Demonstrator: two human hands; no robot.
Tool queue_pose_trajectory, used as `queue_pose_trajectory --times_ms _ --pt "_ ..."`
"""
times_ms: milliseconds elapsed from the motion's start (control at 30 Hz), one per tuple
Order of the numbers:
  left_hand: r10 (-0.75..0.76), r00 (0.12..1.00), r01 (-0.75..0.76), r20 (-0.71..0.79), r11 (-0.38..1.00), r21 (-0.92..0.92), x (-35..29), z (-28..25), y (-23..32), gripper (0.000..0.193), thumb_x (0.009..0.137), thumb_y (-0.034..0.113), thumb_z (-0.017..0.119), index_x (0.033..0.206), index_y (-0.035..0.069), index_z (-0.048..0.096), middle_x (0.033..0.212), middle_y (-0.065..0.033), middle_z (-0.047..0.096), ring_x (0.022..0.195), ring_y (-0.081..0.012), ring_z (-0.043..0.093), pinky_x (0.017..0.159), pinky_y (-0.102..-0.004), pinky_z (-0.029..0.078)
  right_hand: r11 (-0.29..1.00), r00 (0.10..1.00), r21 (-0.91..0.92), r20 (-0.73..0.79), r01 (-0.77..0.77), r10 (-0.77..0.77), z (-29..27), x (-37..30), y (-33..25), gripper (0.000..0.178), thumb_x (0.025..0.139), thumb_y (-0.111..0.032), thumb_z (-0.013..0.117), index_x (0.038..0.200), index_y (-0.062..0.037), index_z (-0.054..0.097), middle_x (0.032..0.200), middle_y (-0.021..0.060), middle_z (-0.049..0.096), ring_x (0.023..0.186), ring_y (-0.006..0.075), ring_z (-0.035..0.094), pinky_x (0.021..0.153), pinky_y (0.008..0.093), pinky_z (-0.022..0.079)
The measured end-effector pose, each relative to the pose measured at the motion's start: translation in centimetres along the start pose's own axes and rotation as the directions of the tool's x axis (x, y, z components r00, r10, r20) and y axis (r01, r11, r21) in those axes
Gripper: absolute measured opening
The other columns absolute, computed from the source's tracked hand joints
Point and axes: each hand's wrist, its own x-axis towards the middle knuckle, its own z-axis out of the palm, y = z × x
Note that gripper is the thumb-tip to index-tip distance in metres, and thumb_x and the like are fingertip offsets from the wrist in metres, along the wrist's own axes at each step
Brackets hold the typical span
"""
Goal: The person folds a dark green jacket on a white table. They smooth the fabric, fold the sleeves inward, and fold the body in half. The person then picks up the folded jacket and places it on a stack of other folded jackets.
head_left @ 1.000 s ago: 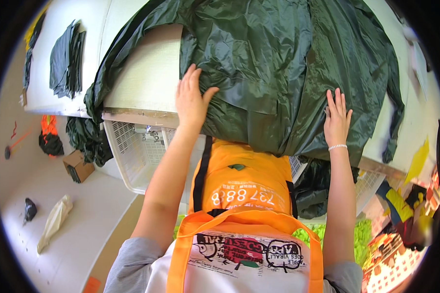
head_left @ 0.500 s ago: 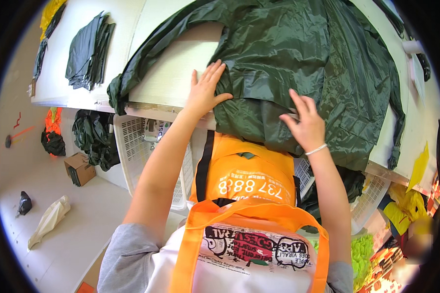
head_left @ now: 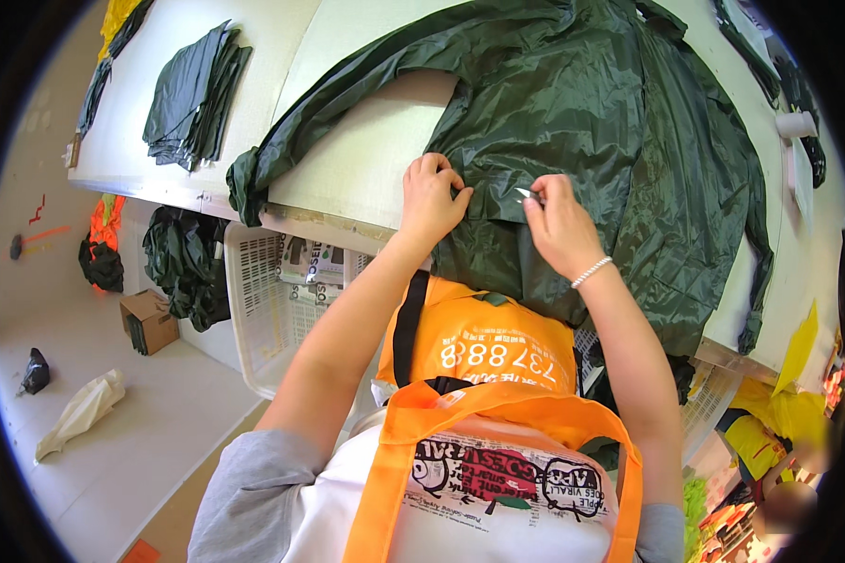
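A dark green raincoat [head_left: 554, 122] of thin shiny cloth lies spread over the white table, its hem hanging over the front edge. At the left side of the coat, my left hand [head_left: 434, 199] pinches the cloth between thumb and fingers. My right hand [head_left: 565, 225] is closed around small thread snips [head_left: 526, 194], with only their pale pointed blades showing past the fingers. The blade tips point left, just above the coat's lower part. An orange apron [head_left: 498, 342] covers my lap below the hem.
Folded dark green garments [head_left: 194, 98] are stacked on the table [head_left: 347, 141] at the left. Beneath the front edge stand a white plastic basket [head_left: 258, 310] and a cardboard box [head_left: 150, 321]. Dark green cloth [head_left: 183, 263] hangs beside the basket. Yellow clothing [head_left: 784, 413] is at the lower right.
My left hand has gone from lying flat on the coat to pinching its cloth. The blades now show in my right hand, which has closed and moved slightly left.
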Motion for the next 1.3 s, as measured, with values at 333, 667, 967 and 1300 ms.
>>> queue_pose_trajectory --times_ms 333,667,967,1300 --pt "-0.032 0.999 0.041 0.037 0.959 -0.281 0.2 -0.5 -1.2 0.01 0.073 0.006 0.07 0.079 0.002 0.065 0.104 -0.0113 0.058 0.101 -0.0312 0.051 0.089 -0.0384 0.042 0.899 0.945 -0.299 0.031 0.32 -0.326 5.1 3.5 0.0 0.024 0.08 -0.017 0.067 0.095 -0.0075 0.051 0.091 0.0079 0.051 0.084 0.0244 0.056 0.073 0.0353 0.047" --pt "-0.079 0.994 0.1 0.075 0.934 -0.342 0.3 -0.6 -1.0 0.009 0.073 0.007 0.07 0.079 0.003 0.064 0.107 -0.0112 0.058 0.103 -0.0306 0.051 0.092 -0.0373 0.041 0.896 0.951 -0.329 0.027 0.299 -0.307 6.2 3.9 -0.3 0.017 0.081 -0.016 0.065 0.089 -0.009 0.051 0.084 0.0068 0.051 0.08 0.0226 0.057 0.071 0.0351 0.046" --pt "-0.47 0.868 0.451 0.161 0.881 0.141 -8.3 -9.3 -4.4 0.034 0.084 0.026 0.064 0.062 0.001 0.06 0.063 -0.0138 0.058 0.063 -0.0313 0.059 0.06 -0.0412 0.046 0.994 0.997 -0.085 -0.04 -0.062 0.059 -2.6 -1.8 2.4 0.065 0.07 -0.033 0.078 0.122 -0.0066 0.05 0.111 0.0107 0.054 0.082 0.0266 0.062 0.071 0.0354 0.052" --pt "-0.481 0.745 0.478 0.463 0.868 0.133 -8.9 -2.8 4.6 0.045 0.086 0.045 0.06 0.074 0.002 0.064 0.061 -0.0144 0.063 0.058 -0.0295 0.063 0.056 -0.0385 0.048 0.825 0.676 0.142 -0.505 -0.547 0.536 -3.4 -16.9 10.1 0.051 0.09 -0.014 0.062 0.135 0.0 0.042 0.142 0.018 0.032 0.103 0.0277 0.059 0.085 0.0304 0.051"
